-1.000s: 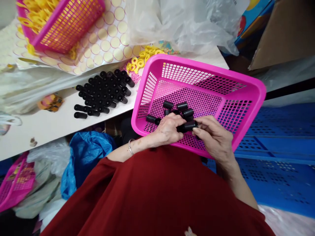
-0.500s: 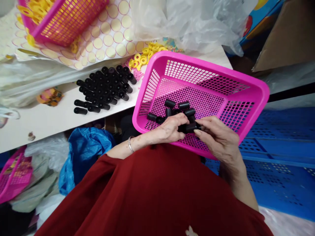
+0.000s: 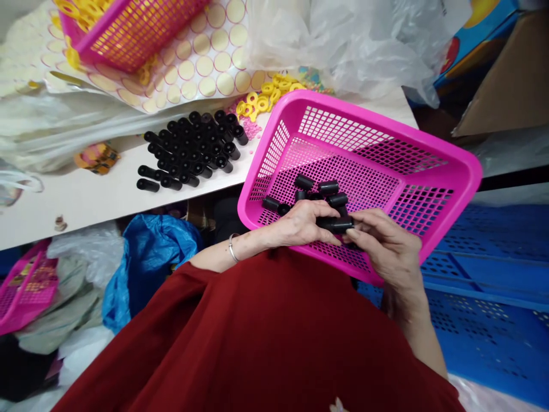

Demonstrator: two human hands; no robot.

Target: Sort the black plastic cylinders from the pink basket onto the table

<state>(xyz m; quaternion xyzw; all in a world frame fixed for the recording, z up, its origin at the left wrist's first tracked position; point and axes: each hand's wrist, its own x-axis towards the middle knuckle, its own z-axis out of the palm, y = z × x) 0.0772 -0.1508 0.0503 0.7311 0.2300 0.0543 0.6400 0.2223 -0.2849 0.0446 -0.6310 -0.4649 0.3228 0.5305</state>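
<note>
A pink mesh basket [image 3: 461, 177] rests tilted in front of me, with several loose black cylinders [image 3: 328, 187] at its near left part. Over its near side, my left hand [image 3: 302, 222] has thumb and fingers closed around a black cylinder [image 3: 332, 224]. My right hand [image 3: 388, 240] pinches the right end of the same black piece between thumb and fingers. Whether it is one piece or two end to end, I cannot tell. On the table to the left, several black cylinders [image 3: 193, 146] stand upright in a tight group.
Yellow rings [image 3: 262, 103] and small pink bits [image 3: 252, 127] lie behind the basket. Another pink basket [image 3: 141, 34] with yellow pieces is at the back left. A blue bag [image 3: 150, 246] hangs below the white table [image 3: 103, 203]. Blue crates [image 3: 493, 274] are at the right.
The view has shifted, so the table and basket appear farther right. Between my hands the black piece now shows more of its length, and my left fingers have spread along it.
</note>
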